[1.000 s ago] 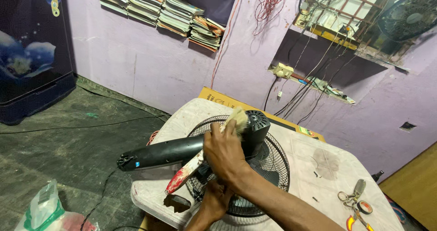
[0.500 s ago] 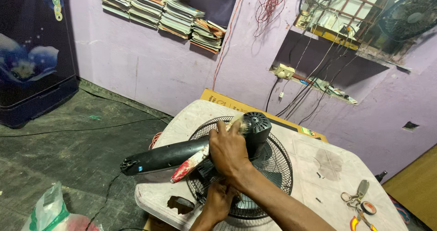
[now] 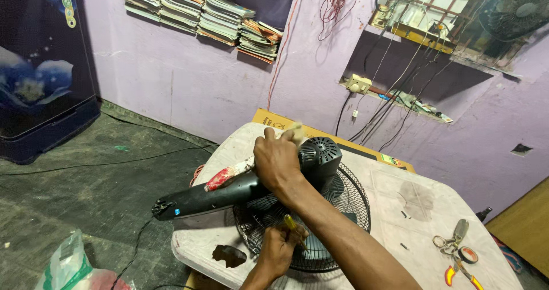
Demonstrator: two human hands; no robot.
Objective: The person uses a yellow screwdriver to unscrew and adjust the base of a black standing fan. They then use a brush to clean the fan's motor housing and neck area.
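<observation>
Right hand (image 3: 278,161) atop fan motor (image 3: 319,157); left hand (image 3: 278,250) at grille (image 3: 349,201).

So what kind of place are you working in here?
Most likely a small home repair workshop. A pedestal fan lies dismantled on a worn white table, loose wires hang along the purple wall, and scissors lie on the table.

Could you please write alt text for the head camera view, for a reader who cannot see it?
A person's right hand grips the motor housing of a black fan lying on a white table, while the left hand holds a yellow-handled tool at the grille. Scissors lie nearby.
</observation>
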